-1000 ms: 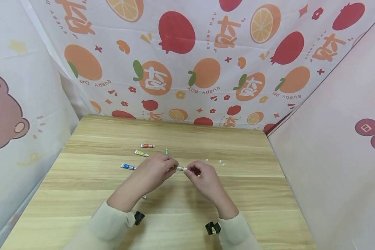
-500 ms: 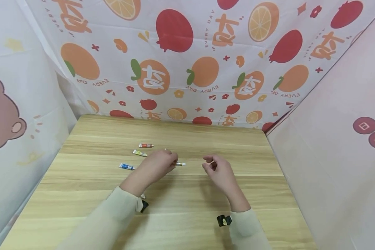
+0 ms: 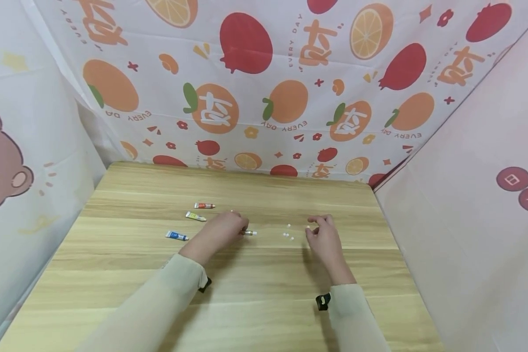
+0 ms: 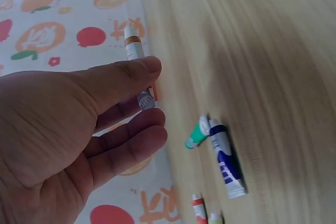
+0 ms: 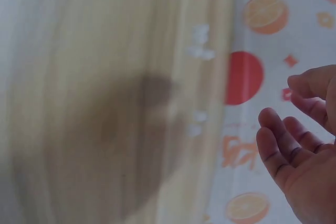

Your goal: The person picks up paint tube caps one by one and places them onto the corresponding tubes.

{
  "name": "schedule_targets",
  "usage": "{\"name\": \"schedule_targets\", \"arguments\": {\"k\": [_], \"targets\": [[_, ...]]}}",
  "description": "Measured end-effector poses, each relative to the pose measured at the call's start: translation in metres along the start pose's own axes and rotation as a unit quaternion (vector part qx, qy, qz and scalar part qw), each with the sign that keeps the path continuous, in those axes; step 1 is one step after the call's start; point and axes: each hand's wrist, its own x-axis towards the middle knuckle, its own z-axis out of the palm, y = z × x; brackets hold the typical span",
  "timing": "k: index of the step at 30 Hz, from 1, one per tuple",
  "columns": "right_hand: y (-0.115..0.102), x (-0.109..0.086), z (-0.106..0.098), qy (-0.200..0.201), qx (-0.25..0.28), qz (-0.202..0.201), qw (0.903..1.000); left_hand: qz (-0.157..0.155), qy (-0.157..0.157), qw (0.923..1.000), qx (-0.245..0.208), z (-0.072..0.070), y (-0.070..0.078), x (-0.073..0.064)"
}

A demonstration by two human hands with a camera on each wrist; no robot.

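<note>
The left hand (image 3: 226, 226) pinches a small paint tube (image 4: 134, 50) between thumb and fingers, over the middle of the bench (image 3: 264, 298); the tube's white end, with a brownish-gold band behind it, sticks out past the fingers to the right. The right hand (image 3: 325, 237) is well apart from it, fingers loosely bent and a gap between them and the thumb; the right wrist view shows nothing in its grasp. A tiny white piece (image 3: 308, 227) shows beside its fingertips, and more small white pieces (image 3: 287, 235) lie between the two hands. Left of the left hand are a red tube (image 3: 205, 206), a yellow tube (image 3: 195, 216) and, nearer the person, a blue tube (image 3: 177, 235). The left wrist view also shows a green tube (image 4: 198, 132) just beside a dark blue tube (image 4: 227, 158). A fruit-print cloth (image 3: 246, 44) hangs behind the bench.
</note>
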Motion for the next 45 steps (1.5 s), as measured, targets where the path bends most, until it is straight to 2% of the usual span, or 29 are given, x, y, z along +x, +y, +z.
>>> {"name": "schedule_targets", "arguments": {"k": [8,12,16,21,25,32,40,45], "targets": [[0.030,0.016,0.013,-0.023,-0.002,0.041,0.9989,0.017,0.002,0.9998,0.011,0.014,-0.007,0.005],[0.041,0.020,0.020,-0.035,-0.006,0.054,0.9979,0.026,-0.004,0.9995,0.015,0.015,-0.007,0.007],[0.049,0.024,0.026,-0.039,-0.023,0.072,0.9964,0.020,-0.017,0.9997,0.005,0.016,-0.007,0.009],[0.054,0.029,0.031,-0.034,-0.045,0.073,0.9957,0.007,-0.022,0.9997,-0.004,0.026,-0.010,0.012],[0.056,0.032,0.034,-0.034,-0.061,0.078,0.9945,0.014,-0.023,0.9996,0.004,0.034,-0.014,0.015],[0.054,0.033,0.038,-0.028,-0.081,0.087,0.9925,0.023,-0.020,0.9995,0.002,0.040,-0.017,0.017],[0.052,0.032,0.039,-0.033,-0.085,0.091,0.9916,0.004,-0.018,0.9996,-0.020,0.039,-0.028,0.012],[0.053,0.033,0.040,-0.028,-0.091,0.091,0.9913,-0.045,-0.012,0.9983,-0.035,0.031,-0.045,0.005]]}}
